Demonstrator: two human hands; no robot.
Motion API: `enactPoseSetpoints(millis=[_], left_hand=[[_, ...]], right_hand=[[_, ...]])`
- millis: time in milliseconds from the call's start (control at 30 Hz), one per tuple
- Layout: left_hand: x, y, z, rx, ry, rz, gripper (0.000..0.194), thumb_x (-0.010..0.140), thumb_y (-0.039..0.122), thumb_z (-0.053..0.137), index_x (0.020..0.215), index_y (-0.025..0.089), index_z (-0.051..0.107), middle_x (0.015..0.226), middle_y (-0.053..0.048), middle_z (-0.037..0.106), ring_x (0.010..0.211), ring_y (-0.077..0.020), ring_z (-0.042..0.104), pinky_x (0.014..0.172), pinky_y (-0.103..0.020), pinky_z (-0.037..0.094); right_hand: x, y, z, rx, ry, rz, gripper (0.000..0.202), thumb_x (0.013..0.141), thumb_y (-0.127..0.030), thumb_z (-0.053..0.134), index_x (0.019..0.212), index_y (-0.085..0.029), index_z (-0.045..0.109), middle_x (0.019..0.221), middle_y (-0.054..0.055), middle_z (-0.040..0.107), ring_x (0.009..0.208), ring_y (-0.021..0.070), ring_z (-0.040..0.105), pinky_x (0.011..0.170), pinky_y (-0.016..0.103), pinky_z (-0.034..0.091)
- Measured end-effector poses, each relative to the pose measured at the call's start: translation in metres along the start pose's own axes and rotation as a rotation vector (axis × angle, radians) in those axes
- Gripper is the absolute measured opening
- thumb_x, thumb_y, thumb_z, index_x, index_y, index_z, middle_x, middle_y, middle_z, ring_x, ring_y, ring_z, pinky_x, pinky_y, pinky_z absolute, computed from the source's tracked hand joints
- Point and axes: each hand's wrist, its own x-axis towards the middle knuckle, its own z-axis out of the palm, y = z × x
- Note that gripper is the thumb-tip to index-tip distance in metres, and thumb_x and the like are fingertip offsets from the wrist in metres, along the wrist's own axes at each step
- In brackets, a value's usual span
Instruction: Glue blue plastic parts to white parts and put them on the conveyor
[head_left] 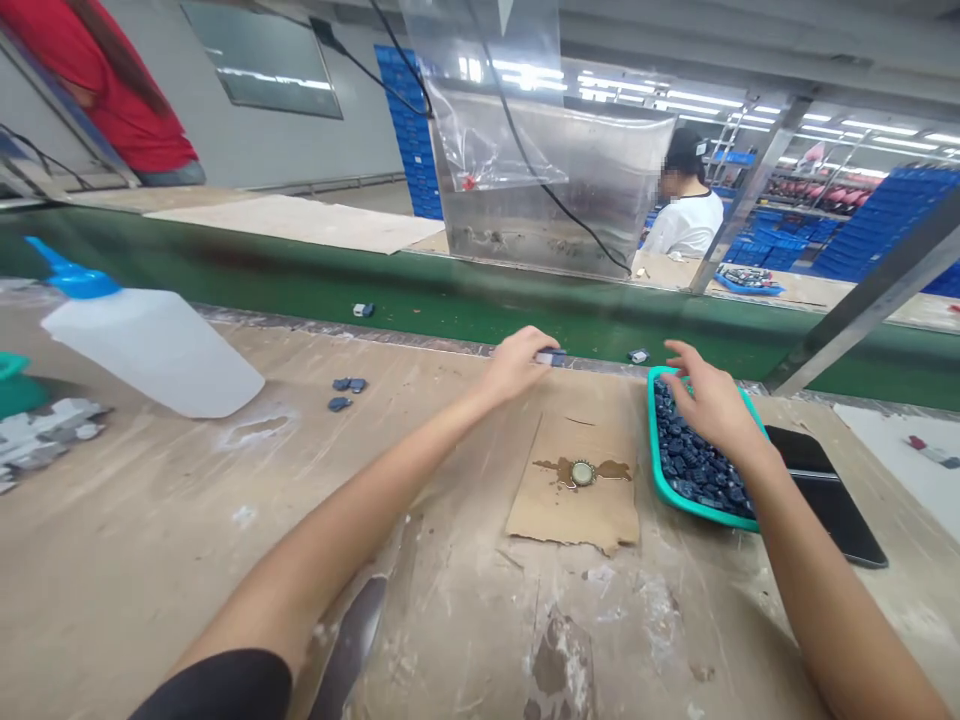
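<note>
At the far edge of the counter [435, 620], by the green strip [465, 310], the left hand's [519, 362] fingers pinch one end of a small grey-and-blue piece [553, 357], perhaps to leave the rest exposed. The right hand [706, 402] hovers over the basket [660, 482] near that edge, fingers loosely spread, nothing visible in them; its rim likely keeps the heaped dark pieces [691, 462] together. Between the arms, cardboard [570, 522] bears a cap [582, 473] amid wetness, probably shielding the surface.

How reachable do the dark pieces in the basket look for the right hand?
Likely yes: the right hand hangs open over the basket, and no lid covers the dark pieces.
</note>
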Motion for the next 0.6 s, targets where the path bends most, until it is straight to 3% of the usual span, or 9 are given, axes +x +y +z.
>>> enactPoseSetpoints(millis=[67, 133, 300, 433, 600], left_hand=[[0.020, -0.038, 0.007, 0.152, 0.000, -0.167, 0.028, 0.072, 0.013, 0.055, 0.099, 0.017, 0.062, 0.100, -0.007, 0.058, 0.094, -0.0194, 0.054, 0.083, -0.029, 0.043], [0.031, -0.070, 0.011, 0.244, 0.021, -0.295, 0.031, 0.073, 0.012, 0.052, 0.103, 0.014, 0.060, 0.105, -0.010, 0.056, 0.098, -0.0222, 0.053, 0.086, -0.031, 0.042], [0.021, -0.109, 0.009, 0.326, 0.054, -0.408, 0.036, 0.074, 0.010, 0.048, 0.108, 0.015, 0.058, 0.109, -0.009, 0.054, 0.101, -0.0203, 0.051, 0.089, -0.027, 0.041], [0.006, -0.132, -0.012, 0.406, 0.129, -0.502, 0.048, 0.078, 0.016, 0.048, 0.126, 0.020, 0.044, 0.130, -0.009, 0.037, 0.114, -0.0226, 0.042, 0.096, -0.030, 0.036], [-0.016, -0.169, -0.050, 0.459, 0.247, -0.719, 0.056, 0.080, 0.017, 0.043, 0.135, 0.015, 0.029, 0.141, -0.017, 0.018, 0.124, -0.0325, 0.028, 0.099, -0.042, 0.030]], right_hand=[[0.002, 0.027, -0.002, -0.299, -0.087, 0.045, 0.037, 0.080, -0.007, 0.043, 0.116, -0.008, 0.051, 0.109, 0.019, 0.057, 0.103, 0.0326, 0.052, 0.089, 0.046, 0.042], [0.000, 0.043, 0.001, -0.348, -0.171, 0.034, 0.037, 0.074, 0.000, 0.044, 0.107, -0.007, 0.059, 0.110, 0.018, 0.057, 0.105, 0.0311, 0.052, 0.091, 0.042, 0.042], [-0.003, 0.060, 0.013, -0.421, -0.309, -0.048, 0.035, 0.075, -0.004, 0.045, 0.107, -0.004, 0.061, 0.117, 0.017, 0.053, 0.107, 0.0300, 0.051, 0.092, 0.039, 0.043], [0.004, 0.073, 0.016, -0.525, -0.359, -0.068, 0.033, 0.074, -0.004, 0.049, 0.104, -0.005, 0.062, 0.107, 0.016, 0.059, 0.099, 0.0299, 0.056, 0.088, 0.038, 0.046], [0.006, 0.073, 0.020, -0.558, -0.331, -0.075, 0.020, 0.069, -0.003, 0.052, 0.082, -0.011, 0.065, 0.084, 0.013, 0.064, 0.081, 0.0296, 0.060, 0.073, 0.037, 0.050]])
